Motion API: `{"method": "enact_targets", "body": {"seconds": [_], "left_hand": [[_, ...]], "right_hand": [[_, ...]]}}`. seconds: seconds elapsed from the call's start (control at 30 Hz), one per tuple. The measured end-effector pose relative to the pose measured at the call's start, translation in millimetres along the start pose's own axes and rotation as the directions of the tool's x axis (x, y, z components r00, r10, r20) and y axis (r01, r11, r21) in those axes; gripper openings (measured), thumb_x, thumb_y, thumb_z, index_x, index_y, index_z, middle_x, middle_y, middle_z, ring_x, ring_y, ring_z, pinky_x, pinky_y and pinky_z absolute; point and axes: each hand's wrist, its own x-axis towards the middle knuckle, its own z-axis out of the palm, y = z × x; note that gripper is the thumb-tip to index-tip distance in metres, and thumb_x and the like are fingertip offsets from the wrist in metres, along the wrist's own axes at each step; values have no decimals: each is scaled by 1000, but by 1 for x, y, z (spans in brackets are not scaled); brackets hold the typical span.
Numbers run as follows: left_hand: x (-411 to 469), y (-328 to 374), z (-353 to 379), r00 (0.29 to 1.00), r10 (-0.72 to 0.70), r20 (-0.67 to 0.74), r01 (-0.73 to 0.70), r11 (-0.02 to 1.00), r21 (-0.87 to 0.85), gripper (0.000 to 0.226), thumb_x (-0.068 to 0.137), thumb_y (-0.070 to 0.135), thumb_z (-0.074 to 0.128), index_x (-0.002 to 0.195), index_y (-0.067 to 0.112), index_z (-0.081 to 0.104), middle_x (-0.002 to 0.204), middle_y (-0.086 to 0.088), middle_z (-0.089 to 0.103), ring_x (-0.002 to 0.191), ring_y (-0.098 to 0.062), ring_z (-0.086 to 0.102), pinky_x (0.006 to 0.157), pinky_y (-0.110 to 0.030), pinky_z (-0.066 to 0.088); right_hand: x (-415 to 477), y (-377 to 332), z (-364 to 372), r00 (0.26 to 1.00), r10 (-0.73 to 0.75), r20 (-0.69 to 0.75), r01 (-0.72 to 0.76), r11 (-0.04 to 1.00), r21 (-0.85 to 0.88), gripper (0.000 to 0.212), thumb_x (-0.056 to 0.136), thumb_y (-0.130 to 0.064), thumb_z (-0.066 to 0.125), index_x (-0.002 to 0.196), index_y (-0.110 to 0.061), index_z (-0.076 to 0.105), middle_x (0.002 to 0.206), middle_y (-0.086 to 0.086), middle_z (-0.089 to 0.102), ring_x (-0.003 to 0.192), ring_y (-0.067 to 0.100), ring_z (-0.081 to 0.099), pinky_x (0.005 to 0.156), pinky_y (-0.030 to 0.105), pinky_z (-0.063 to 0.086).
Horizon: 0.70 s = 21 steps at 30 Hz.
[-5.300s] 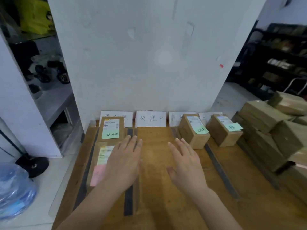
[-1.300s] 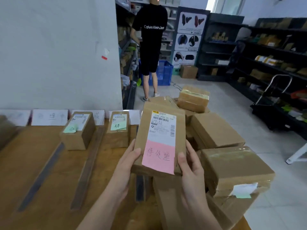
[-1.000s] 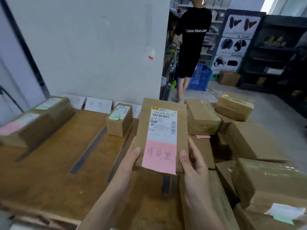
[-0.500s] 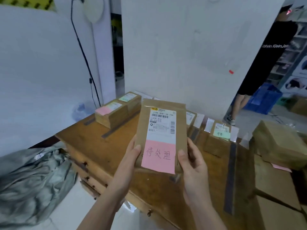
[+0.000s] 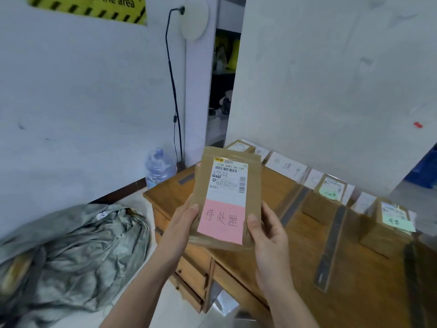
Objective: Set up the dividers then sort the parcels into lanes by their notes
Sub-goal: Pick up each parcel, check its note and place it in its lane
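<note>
Cardboard parcel (image 5: 228,190): left grip (image 5: 182,223), right grip (image 5: 267,233)

The left hand (image 5: 182,223) and right hand (image 5: 268,233), earlier empty, now grip a flat brown parcel (image 5: 253,176) bearing a pink note (image 5: 221,221).

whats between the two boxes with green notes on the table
In the head view, a grey divider strip lies flat on the table between the left box and the right box.
</note>
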Motion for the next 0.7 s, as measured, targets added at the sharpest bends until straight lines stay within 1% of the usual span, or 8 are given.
{"method": "enact_targets", "body": {"seconds": [0.1,0.2,0.3,0.4,0.5,0.57,0.63,0.7], "left_hand": [[16,-4,-28,1000,-23,4,23,1000,-1,60,80,68,49,129,34,62,130,3,64,124,-18,57,112,-50,35],[35,-11,-51,998,-57,5,57,998,-32,65,80,70,53,132,31,60,132,0,63,124,-22,57,111,-50,36],[57,-13,-69,998,-68,-8,68,997,-23,60,82,59,50,127,22,64,122,-2,69,115,-19,64,103,-41,43],[83,-17,-84,993,-114,-1,114,993,-18,50,84,49,47,113,15,70,108,-5,74,103,-20,68,94,-36,45],[112,-26,-96,988,-154,-20,153,988,-14,35,99,35,46,102,11,70,96,-6,76,88,-16,69,83,-31,46],[134,-35,-106,980,-197,-14,197,980,-10,36,102,28,41,104,6,69,95,-9,75,85,-17,69,80,-33,46],[153,-45,-115,970,-243,-3,243,970,-5,38,103,29,40,108,3,68,99,-13,75,89,-22,69,83,-35,46],[170,-52,-122,963,-269,-1,269,963,-7,38,102,29,40,106,2,68,99,-15,75,85,-21,69,78,-32,47]], "right_hand": [[11,8,28,999,18,26,-18,999,-27,35,93,-19,62,113,-48,56,116,-14,69,111,4,62,94,41,55],[26,19,52,998,45,46,-43,998,-52,35,94,-17,61,114,-45,56,114,-14,69,111,4,62,95,41,54],[43,35,76,995,82,57,-79,996,-50,35,94,-16,61,117,-42,57,114,-12,69,111,6,62,96,43,53],[61,53,97,993,110,44,-106,991,-82,36,93,-20,63,112,-49,54,119,-13,66,115,7,59,97,44,52],[83,69,115,991,132,16,-130,986,-103,40,92,-24,65,122,-47,52,123,-14,62,117,5,55,100,44,50],[98,77,127,988,151,8,-149,983,-106,45,92,-21,65,132,-38,50,120,-16,61,114,2,54,99,42,50],[110,85,136,986,168,-11,-168,978,-124,47,92,-19,65,133,-36,49,121,-15,59,113,3,53,101,42,49],[120,94,144,984,179,-22,-181,972,-147,46,91,-19,67,131,-36,51,120,-16,60,114,4,53,102,42,49]]}}
